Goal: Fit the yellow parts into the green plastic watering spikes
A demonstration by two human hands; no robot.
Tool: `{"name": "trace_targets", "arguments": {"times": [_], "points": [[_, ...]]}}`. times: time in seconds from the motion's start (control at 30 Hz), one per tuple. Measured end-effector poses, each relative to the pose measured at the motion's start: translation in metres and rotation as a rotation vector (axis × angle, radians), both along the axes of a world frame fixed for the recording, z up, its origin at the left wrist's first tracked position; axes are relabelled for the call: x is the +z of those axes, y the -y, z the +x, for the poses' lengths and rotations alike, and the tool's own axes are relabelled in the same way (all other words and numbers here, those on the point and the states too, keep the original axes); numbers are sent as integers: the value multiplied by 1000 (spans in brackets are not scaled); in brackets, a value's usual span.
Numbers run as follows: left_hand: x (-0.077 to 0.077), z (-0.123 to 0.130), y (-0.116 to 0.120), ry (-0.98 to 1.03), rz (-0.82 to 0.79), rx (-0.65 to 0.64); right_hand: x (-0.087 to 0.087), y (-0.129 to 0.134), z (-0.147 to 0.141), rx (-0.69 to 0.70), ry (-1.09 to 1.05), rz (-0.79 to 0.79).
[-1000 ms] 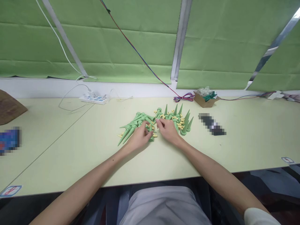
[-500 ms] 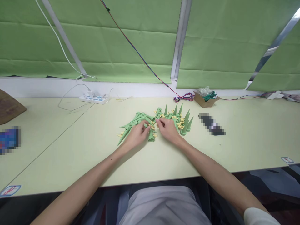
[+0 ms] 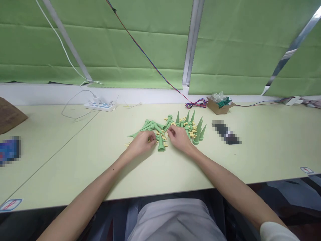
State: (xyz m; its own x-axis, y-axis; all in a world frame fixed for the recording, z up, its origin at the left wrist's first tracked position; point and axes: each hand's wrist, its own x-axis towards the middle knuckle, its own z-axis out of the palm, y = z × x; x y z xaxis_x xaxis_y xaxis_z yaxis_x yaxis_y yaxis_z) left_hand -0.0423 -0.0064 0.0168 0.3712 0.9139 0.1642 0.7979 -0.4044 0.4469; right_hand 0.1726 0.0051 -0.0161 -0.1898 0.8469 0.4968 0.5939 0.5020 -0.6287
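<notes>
Several green cone-shaped spikes [image 3: 147,124] and small yellow pieces [image 3: 192,135] lie in a loose pile on the pale table. My left hand [image 3: 144,142] is at the pile's near left side, fingers curled together; what they hold, if anything, is too small to name. Across a small gap, my right hand [image 3: 178,137] rests over the middle of the pile with its thumb and finger pinched, and the contents of the pinch cannot be made out. Between the hands a green cone [image 3: 161,144] points away from me, its wide end near. Further green cones [image 3: 198,132] stand upright at the right.
A small cardboard box [image 3: 217,107] with clear plastic and green items sits at the back, beside bundled wires [image 3: 197,104]. A white power strip [image 3: 100,106] is at the back left. Right of the pile lies a blurred dark object [image 3: 226,132]; brown cardboard [image 3: 11,115] is far left.
My left hand has drawn back to the left and slightly toward me, away from my right hand. My right hand has barely moved.
</notes>
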Motion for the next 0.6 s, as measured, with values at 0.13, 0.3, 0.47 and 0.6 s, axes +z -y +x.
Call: {"name": "trace_targets", "arguments": {"times": [0.13, 0.3, 0.47, 0.6], "points": [[-4, 0, 0, -34, 1, -6, 0, 1, 0, 0, 14, -17], [-4, -2, 0, -71, -18, -5, -1, 0, 0, 3, 32, -22], [-2, -9, -4, -71, -42, -11, -2, 0, 0, 5, 38, -25], [0, -14, -8, -79, -71, -16, -2, 0, -1, 7, 40, -36]]}}
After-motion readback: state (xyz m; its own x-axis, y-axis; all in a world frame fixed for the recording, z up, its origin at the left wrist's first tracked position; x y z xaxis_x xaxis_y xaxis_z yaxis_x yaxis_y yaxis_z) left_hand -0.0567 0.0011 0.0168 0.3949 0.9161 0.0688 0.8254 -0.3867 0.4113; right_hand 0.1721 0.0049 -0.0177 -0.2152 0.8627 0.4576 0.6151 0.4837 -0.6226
